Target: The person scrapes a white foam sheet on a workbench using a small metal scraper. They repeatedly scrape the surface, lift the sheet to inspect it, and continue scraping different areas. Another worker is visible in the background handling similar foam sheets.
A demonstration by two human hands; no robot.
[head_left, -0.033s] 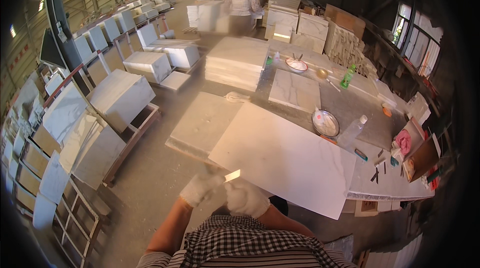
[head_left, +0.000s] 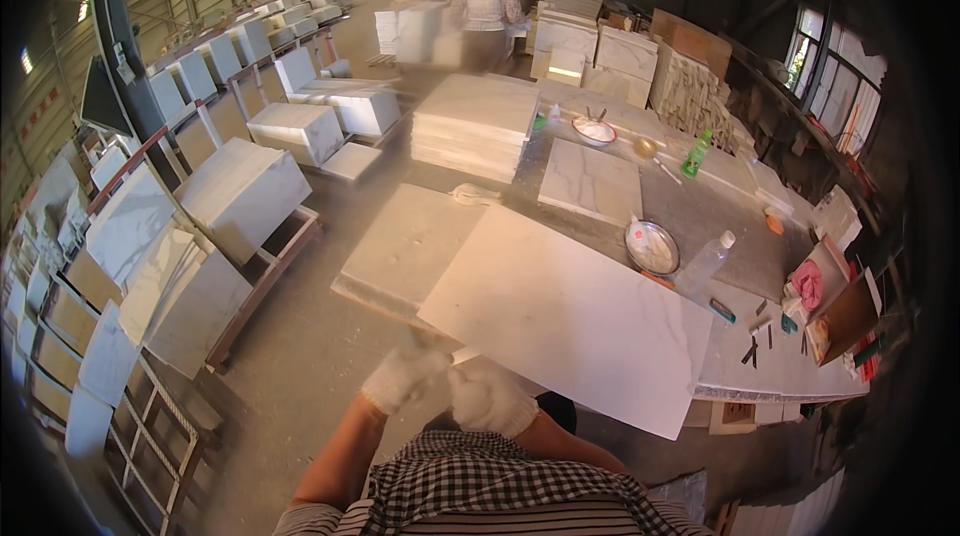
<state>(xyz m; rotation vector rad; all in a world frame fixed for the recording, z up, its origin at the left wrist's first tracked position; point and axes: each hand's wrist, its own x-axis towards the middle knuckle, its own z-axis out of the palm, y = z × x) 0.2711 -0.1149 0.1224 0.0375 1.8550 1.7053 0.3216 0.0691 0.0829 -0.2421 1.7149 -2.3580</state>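
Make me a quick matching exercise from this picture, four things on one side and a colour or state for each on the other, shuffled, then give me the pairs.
Things:
1. Right hand
2. Large white slab
3. Round metal bowl
4. Green bottle

Colours and states:
A. flat and rectangular
B. standing upright
C. gloved in white
D. containing something whitish

Right pairs: 1-C, 2-A, 3-D, 4-B.
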